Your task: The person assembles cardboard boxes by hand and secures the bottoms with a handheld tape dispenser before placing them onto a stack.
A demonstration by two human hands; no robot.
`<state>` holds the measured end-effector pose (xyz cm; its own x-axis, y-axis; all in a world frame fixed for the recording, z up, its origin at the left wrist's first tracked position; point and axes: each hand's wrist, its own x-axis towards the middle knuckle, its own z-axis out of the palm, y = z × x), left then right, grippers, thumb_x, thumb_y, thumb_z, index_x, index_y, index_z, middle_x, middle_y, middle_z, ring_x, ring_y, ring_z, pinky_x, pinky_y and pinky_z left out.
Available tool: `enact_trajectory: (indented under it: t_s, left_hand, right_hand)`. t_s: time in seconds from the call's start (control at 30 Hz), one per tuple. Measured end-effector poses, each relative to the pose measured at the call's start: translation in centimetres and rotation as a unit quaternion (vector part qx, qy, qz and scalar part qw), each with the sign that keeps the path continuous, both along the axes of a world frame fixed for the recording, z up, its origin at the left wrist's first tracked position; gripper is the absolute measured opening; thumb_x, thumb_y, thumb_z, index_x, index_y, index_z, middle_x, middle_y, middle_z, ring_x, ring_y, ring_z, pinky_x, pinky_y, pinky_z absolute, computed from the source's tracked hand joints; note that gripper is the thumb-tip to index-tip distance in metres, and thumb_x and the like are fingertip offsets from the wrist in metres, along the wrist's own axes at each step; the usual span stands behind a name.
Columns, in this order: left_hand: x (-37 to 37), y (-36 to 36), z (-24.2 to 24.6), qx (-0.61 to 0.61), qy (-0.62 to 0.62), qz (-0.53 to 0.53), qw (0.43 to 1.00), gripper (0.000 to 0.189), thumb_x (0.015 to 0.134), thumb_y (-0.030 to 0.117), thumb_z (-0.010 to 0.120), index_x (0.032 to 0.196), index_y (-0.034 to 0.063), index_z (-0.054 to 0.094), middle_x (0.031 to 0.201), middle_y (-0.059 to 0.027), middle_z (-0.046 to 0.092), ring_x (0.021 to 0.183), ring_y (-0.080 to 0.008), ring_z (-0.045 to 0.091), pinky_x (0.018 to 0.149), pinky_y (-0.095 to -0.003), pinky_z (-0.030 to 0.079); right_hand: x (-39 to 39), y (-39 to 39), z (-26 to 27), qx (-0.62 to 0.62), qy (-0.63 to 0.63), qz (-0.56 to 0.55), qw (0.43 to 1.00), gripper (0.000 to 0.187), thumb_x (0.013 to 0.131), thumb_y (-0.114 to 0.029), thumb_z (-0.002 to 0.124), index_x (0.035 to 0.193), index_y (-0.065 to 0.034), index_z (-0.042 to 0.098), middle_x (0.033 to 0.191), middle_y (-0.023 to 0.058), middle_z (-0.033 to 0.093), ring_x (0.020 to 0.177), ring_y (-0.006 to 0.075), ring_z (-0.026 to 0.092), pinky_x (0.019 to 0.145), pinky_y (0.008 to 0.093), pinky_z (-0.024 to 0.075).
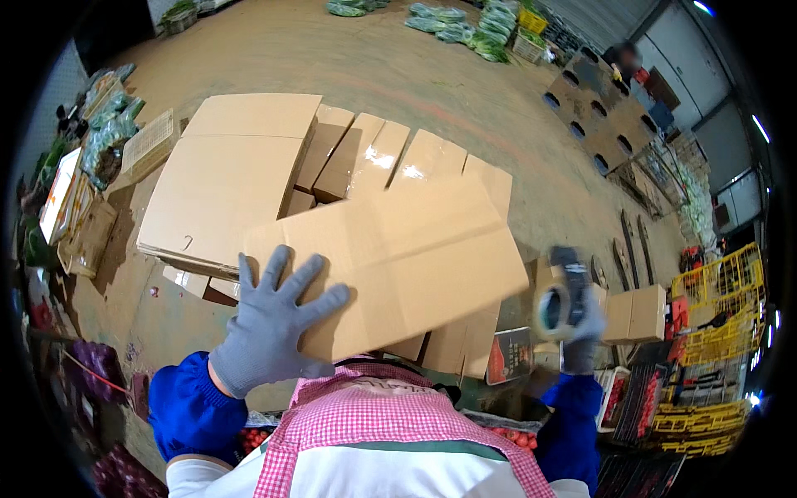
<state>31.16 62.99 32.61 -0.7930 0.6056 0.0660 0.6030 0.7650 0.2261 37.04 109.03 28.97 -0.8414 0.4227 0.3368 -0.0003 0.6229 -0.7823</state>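
Observation:
My left hand, in a grey knit glove, lies palm down on the left end of a cardboard carton with its fingers spread. The carton sits slanted in front of me, a smooth broad face up. Off its right end, my gloved right hand grips a black tape dispenser carrying a roll of tape; both are blurred. Beyond the left hand lies a stack of flattened cardboard boxes. Behind the carton, several boxes have shiny tape on top.
Yellow crates and a closed cardboard box stand to the right. Plastic baskets and bagged vegetables line the left. Farther off are bundled greens, an upright pallet and a person. Red produce lies close to my body.

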Motion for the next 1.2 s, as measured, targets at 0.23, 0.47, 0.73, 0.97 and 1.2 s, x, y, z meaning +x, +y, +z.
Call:
enact_trajectory:
  t_s: [0.23,0.47,0.73,0.97,1.2]
  left_hand:
    - [-4.3,1.2,0.2,0.01,-0.005,-0.21,0.978,0.085,0.056,0.049,0.082,0.133,0.0294,0.053,0.144,-0.0132,0.04,0.133,-0.0433,0.034,0.105,-0.0719,0.011]
    - [-2.7,0.0,1.3,0.452,-0.223,-0.017,0.863,0.047,0.091,0.027,0.062,0.127,-0.0013,0.054,0.117,-0.0165,0.059,0.107,-0.0261,0.058,0.092,-0.0333,0.047]
    - [-1.2,3.0,0.7,0.629,-0.426,0.014,0.65,0.03,0.099,0.025,0.05,0.096,-0.0012,0.065,0.073,-0.0048,0.06,0.06,-0.0099,0.056,0.057,-0.0227,0.048]
    - [-2.7,-5.1,-1.3,0.637,-0.26,0.322,0.651,0.027,0.093,0.024,0.056,0.088,-0.0003,0.067,0.07,-0.0042,0.062,0.052,-0.0093,0.056,0.044,-0.0216,0.043]
    - [-2.1,-6.4,-3.3,0.555,-0.256,0.351,0.709,0.034,0.093,0.026,0.057,0.075,-0.0014,0.066,0.064,-0.0052,0.062,0.049,-0.009,0.053,0.046,-0.0242,0.044]
  right_hand:
    - [0.3,4.4,1.5,-0.219,0.13,0.136,0.957,0.056,0.092,-0.043,0.051,0.126,0.001,0.052,0.115,0.0155,0.062,0.105,0.027,0.061,0.094,0.0422,0.049]
    - [-5.2,-10.9,5.3,-0.426,-0.037,0.333,0.84,0.047,0.073,-0.036,0.075,0.087,0.0084,0.064,0.08,0.0162,0.069,0.067,0.0215,0.067,0.062,0.0335,0.0574]
    - [-6.4,-13.9,7.7,-0.34,-0.158,0.398,0.837,0.043,0.07,-0.03,0.075,0.089,0.0069,0.067,0.08,0.0139,0.07,0.067,0.0173,0.067,0.062,0.0303,0.0541]
    - [-8.7,-13.3,11.6,-0.174,-0.237,0.299,0.908,0.044,0.062,-0.032,0.074,0.087,0.003,0.066,0.081,0.0044,0.066,0.073,0.0114,0.061,0.064,0.023,0.0477]
    - [-10.1,-8.7,14.6,-0.086,-0.261,0.207,0.939,0.041,0.06,-0.029,0.069,0.084,0.003,0.062,0.076,0.0027,0.06,0.07,0.0118,0.056,0.064,0.0257,0.0467]
